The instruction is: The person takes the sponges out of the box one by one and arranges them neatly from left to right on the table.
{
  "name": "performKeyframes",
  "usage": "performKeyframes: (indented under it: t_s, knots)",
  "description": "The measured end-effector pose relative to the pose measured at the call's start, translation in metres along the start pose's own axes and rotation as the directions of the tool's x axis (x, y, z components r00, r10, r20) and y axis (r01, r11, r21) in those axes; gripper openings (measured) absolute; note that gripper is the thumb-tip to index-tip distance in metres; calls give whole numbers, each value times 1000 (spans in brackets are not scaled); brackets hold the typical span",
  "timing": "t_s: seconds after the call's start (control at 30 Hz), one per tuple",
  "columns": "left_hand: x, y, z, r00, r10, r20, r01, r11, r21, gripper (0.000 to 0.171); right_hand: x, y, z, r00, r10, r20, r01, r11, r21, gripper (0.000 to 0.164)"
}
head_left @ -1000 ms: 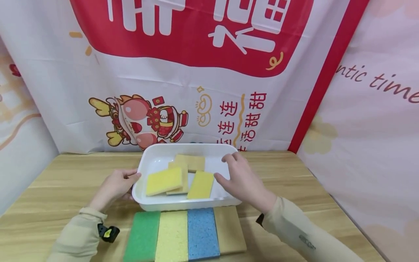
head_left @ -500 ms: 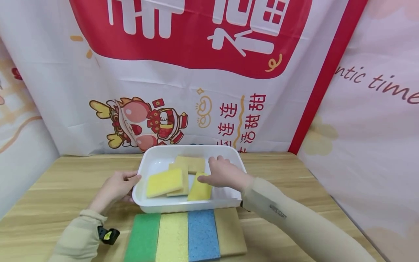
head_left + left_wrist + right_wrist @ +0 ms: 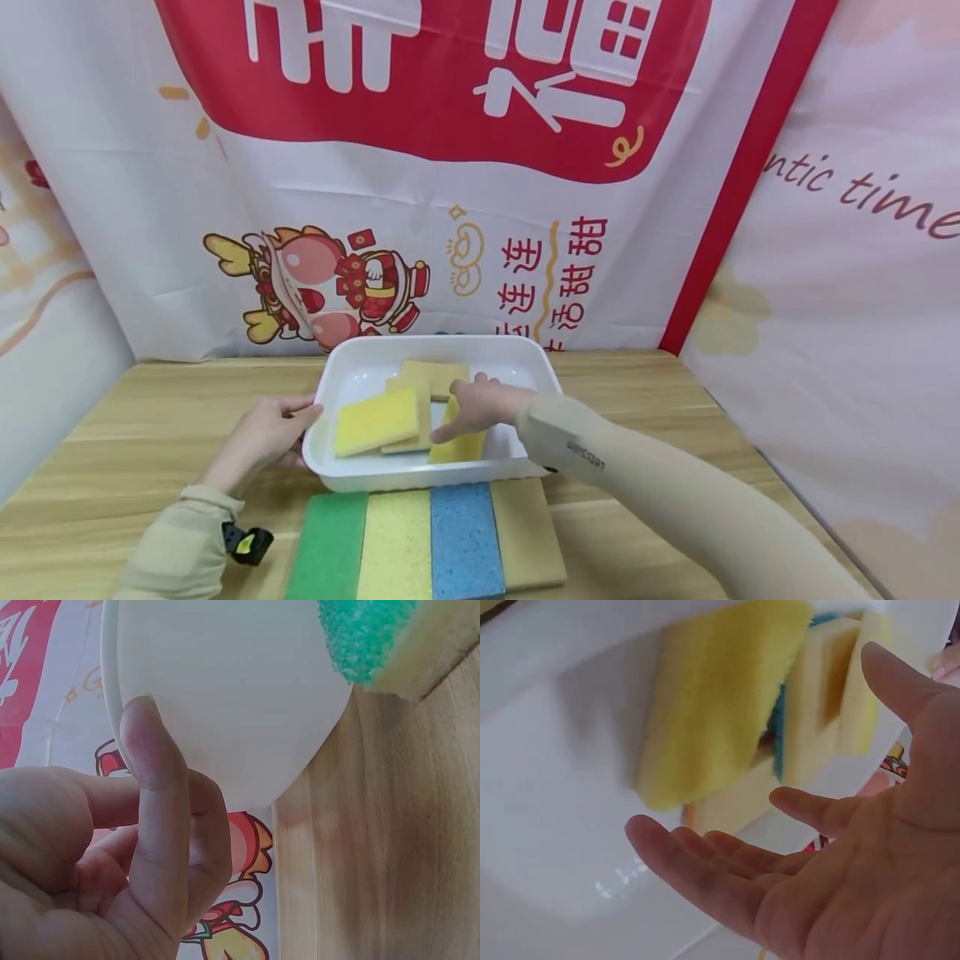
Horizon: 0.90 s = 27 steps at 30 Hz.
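Observation:
My left hand pinches the left rim of a white plastic tray, thumb and fingers on either side of the edge. Inside lie several flat sponges: a bright yellow sponge overlapping a tan sponge, another tan sponge behind. Over a yellow sponge at the right hovers my right hand, partly covering it. In the right wrist view its fingers are spread, apart from the yellow sponge. Blue scouring layers show on some undersides there.
In front of the tray lies a row: a green sponge, a pale yellow sponge, a blue sponge and a tan sponge. A printed cloth hangs behind the wooden table.
My right hand has moved left from the tray's right side to over the right-hand yellow sponge. My left hand keeps its hold on the rim.

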<state>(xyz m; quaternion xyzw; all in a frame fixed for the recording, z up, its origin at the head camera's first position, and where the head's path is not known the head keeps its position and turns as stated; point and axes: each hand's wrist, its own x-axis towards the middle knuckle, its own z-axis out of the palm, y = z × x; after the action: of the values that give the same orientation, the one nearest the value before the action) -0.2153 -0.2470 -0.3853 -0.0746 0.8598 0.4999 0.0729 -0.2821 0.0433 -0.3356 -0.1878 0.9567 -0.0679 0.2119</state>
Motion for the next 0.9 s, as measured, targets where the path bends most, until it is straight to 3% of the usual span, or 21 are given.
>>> performKeyframes:
  t_s: [0.17, 0.53, 0.9]
  knots:
    - [-1, 1, -1, 1000, 10, -1, -10, 1000, -4, 53, 5, -1, 5, 999, 42, 9, -42, 999, -22, 85]
    - [-1, 2, 0, 998, 57, -9, -56, 998, 6, 52, 15, -8, 11, 999, 28, -19, -30, 995, -91, 81]
    - [0, -1, -1, 999, 50, -14, -50, 999, -9, 51, 23, -10, 15, 999, 48, 3, -48, 998, -45, 86]
